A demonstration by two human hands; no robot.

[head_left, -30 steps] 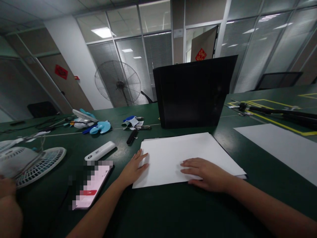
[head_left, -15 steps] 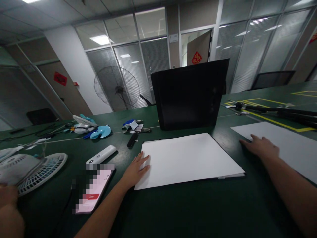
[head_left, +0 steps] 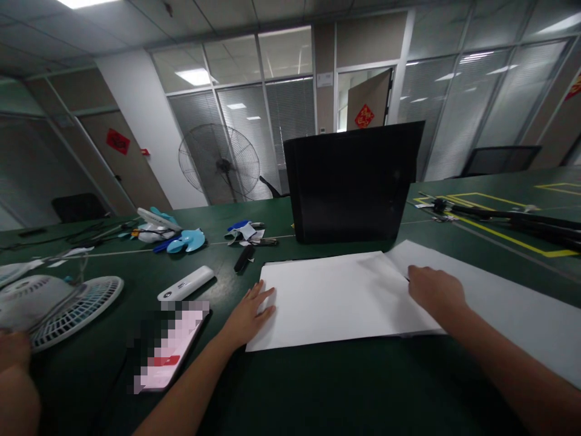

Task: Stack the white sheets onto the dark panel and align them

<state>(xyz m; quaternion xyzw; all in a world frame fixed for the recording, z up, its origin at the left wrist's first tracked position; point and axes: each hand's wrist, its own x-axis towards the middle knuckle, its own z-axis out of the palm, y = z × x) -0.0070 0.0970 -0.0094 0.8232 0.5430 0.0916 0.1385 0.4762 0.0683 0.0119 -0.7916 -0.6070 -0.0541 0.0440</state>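
A large white sheet lies on the table in front of me, over something thin with a dark edge. My left hand rests on its left edge, open, with fingers spread flat. Near the sheet's right side, my right hand is closed, its fingers curled on the left edge of a second white sheet of paper. This second sheet extends to the right under my forearm, and its left edge meets the first sheet. My right fingertips are partly hidden.
Behind the sheets stands a black panel. To the left are a phone, a white handheld device, a small black object and blue fan blades. Another person's hand touches a white fan guard. Black rods lie at right.
My right hand has moved left and closed from spread fingers. The second sheet's left edge has come left to meet the first sheet. My left hand stays in place.
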